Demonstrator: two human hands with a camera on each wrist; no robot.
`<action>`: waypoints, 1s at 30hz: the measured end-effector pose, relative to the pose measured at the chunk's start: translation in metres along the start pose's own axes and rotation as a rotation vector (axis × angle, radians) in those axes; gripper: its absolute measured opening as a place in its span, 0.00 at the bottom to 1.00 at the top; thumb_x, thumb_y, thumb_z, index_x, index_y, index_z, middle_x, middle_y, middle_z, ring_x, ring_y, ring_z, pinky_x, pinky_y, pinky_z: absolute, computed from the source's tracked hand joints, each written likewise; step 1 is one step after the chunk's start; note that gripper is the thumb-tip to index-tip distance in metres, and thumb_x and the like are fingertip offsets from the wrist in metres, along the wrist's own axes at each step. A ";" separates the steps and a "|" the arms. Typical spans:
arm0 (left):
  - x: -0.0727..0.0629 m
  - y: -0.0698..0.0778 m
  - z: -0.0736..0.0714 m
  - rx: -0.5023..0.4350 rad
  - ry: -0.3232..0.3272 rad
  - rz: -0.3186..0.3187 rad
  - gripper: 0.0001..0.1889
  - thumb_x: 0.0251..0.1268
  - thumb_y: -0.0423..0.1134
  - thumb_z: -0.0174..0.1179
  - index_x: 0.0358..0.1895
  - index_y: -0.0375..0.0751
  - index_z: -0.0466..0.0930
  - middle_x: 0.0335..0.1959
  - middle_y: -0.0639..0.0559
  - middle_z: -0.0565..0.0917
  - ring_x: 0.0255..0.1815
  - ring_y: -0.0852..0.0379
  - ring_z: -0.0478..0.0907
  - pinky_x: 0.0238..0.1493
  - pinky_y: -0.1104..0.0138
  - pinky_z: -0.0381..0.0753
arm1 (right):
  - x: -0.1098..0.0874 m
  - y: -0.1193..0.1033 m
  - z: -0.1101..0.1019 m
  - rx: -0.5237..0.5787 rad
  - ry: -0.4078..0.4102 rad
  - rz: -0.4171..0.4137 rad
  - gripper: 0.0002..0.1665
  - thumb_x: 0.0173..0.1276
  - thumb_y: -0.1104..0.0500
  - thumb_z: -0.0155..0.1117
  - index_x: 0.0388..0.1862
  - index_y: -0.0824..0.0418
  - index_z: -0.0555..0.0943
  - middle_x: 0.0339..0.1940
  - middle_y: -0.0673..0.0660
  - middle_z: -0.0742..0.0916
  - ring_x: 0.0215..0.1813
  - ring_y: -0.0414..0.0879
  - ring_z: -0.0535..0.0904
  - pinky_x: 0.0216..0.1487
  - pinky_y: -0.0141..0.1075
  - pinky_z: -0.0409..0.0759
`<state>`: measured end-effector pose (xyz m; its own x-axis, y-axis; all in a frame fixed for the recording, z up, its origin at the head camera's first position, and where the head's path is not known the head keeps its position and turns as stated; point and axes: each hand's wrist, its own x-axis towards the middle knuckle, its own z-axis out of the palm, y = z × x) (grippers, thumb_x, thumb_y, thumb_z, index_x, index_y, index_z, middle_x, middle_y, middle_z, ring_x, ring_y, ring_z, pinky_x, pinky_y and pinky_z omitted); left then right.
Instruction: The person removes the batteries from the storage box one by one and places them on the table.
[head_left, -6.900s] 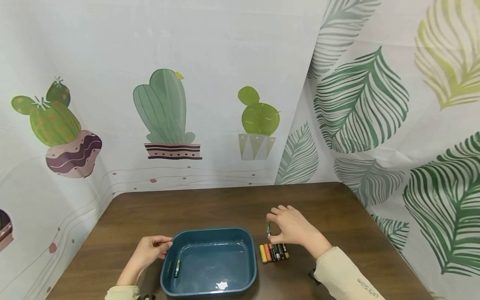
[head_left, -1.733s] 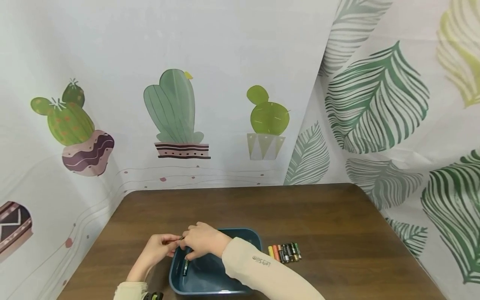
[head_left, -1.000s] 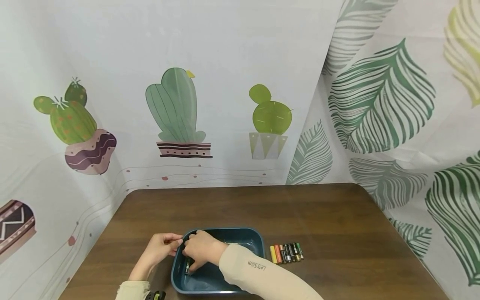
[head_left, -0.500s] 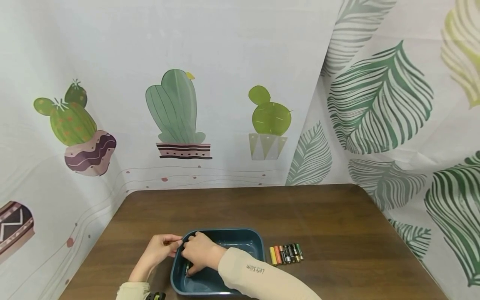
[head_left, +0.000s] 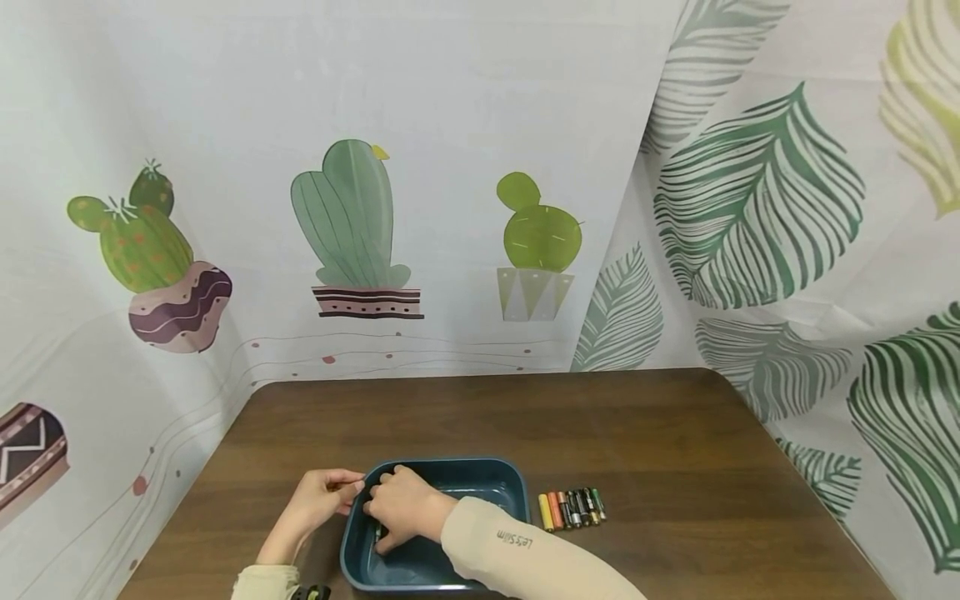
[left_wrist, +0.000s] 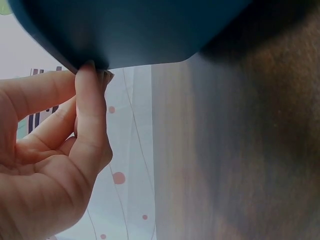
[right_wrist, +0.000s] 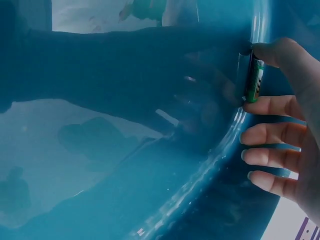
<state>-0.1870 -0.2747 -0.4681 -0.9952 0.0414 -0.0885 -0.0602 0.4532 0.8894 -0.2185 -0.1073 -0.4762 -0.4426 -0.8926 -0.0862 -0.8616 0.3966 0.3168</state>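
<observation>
My left hand [head_left: 315, 497] pinches the left rim of a dark blue tub [head_left: 427, 583] between thumb and fingers. The left wrist view shows this left hand [left_wrist: 65, 135] from below, thumb and forefinger at the edge of the tub [left_wrist: 145, 35]. Inside the tub, at its left side, my right hand [head_left: 405, 507] reaches down palm-first. There it pinches a green battery [right_wrist: 256, 81] end to end, as the right wrist view shows: the thumb meets one end, the forefinger the other. The other fingers of the right hand [right_wrist: 285, 140] are spread along the tub's curved wall.
A row of several batteries [head_left: 572, 509], yellow, orange, black and green, lies on the brown wooden table [head_left: 487, 417] just right of the tub. Behind the table hangs a cloth [head_left: 450, 167] printed with cacti and leaves.
Earlier the right hand held a green battery over the row; that row now ends in a green one. The right hand crossed to the left rim, then lowered into the tub. The left hand stays.
</observation>
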 end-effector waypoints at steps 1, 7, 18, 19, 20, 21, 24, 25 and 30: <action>0.000 0.000 0.000 0.003 0.000 -0.001 0.13 0.65 0.29 0.59 0.46 0.18 0.79 0.34 0.39 0.85 0.28 0.51 0.82 0.30 0.61 0.84 | -0.001 0.001 0.001 -0.001 0.004 0.000 0.30 0.54 0.24 0.59 0.50 0.37 0.82 0.44 0.39 0.84 0.44 0.37 0.77 0.45 0.30 0.74; -0.001 0.001 -0.001 0.011 0.004 0.010 0.13 0.64 0.28 0.59 0.46 0.18 0.79 0.34 0.38 0.85 0.27 0.50 0.82 0.30 0.60 0.85 | -0.006 0.007 0.003 0.011 0.028 0.010 0.31 0.55 0.25 0.59 0.51 0.38 0.81 0.46 0.40 0.84 0.45 0.37 0.76 0.43 0.30 0.75; -0.001 -0.001 0.001 0.023 0.011 0.005 0.12 0.64 0.28 0.59 0.45 0.18 0.79 0.32 0.40 0.84 0.26 0.51 0.81 0.30 0.60 0.84 | -0.020 0.014 -0.005 0.033 0.066 0.009 0.30 0.57 0.25 0.57 0.52 0.39 0.81 0.46 0.41 0.84 0.43 0.38 0.75 0.44 0.32 0.74; -0.001 -0.001 0.001 0.020 0.007 0.007 0.12 0.64 0.28 0.59 0.45 0.18 0.79 0.32 0.40 0.84 0.26 0.51 0.81 0.30 0.61 0.84 | -0.021 0.015 -0.005 0.033 0.070 0.009 0.30 0.57 0.25 0.57 0.52 0.39 0.81 0.45 0.41 0.83 0.43 0.38 0.75 0.44 0.31 0.74; -0.001 -0.001 0.001 0.016 0.007 0.002 0.13 0.64 0.28 0.59 0.45 0.18 0.79 0.32 0.41 0.84 0.26 0.51 0.81 0.30 0.61 0.84 | -0.022 0.016 -0.006 0.034 0.072 0.012 0.30 0.57 0.25 0.57 0.52 0.38 0.80 0.45 0.41 0.83 0.42 0.38 0.75 0.44 0.31 0.74; -0.001 -0.002 0.001 0.011 0.007 -0.005 0.13 0.64 0.28 0.59 0.45 0.19 0.79 0.32 0.41 0.84 0.27 0.51 0.81 0.30 0.61 0.84 | -0.024 0.016 -0.007 0.034 0.076 0.013 0.31 0.57 0.25 0.57 0.53 0.38 0.80 0.44 0.40 0.83 0.42 0.37 0.74 0.44 0.32 0.74; -0.001 -0.002 0.002 0.003 0.011 -0.021 0.12 0.64 0.28 0.59 0.46 0.20 0.80 0.33 0.42 0.84 0.27 0.52 0.81 0.30 0.61 0.84 | -0.029 0.020 -0.013 0.039 0.094 0.023 0.31 0.57 0.25 0.57 0.54 0.38 0.80 0.44 0.40 0.82 0.42 0.37 0.74 0.45 0.32 0.74; 0.000 -0.003 0.002 0.004 0.010 -0.020 0.13 0.64 0.29 0.59 0.46 0.19 0.80 0.33 0.42 0.84 0.28 0.52 0.81 0.31 0.61 0.84 | -0.031 0.022 -0.015 0.040 0.106 0.026 0.31 0.57 0.25 0.57 0.54 0.38 0.80 0.45 0.40 0.82 0.42 0.37 0.74 0.45 0.32 0.74; 0.001 -0.003 0.002 0.006 0.008 0.005 0.13 0.64 0.29 0.60 0.45 0.18 0.79 0.33 0.41 0.84 0.27 0.52 0.81 0.30 0.61 0.84 | -0.040 0.032 -0.022 0.052 0.164 0.056 0.31 0.58 0.26 0.57 0.53 0.40 0.81 0.46 0.42 0.83 0.43 0.37 0.74 0.43 0.31 0.74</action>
<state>-0.1873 -0.2744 -0.4715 -0.9961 0.0366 -0.0804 -0.0548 0.4584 0.8871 -0.2224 -0.0635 -0.4423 -0.4475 -0.8901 0.0870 -0.8504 0.4536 0.2667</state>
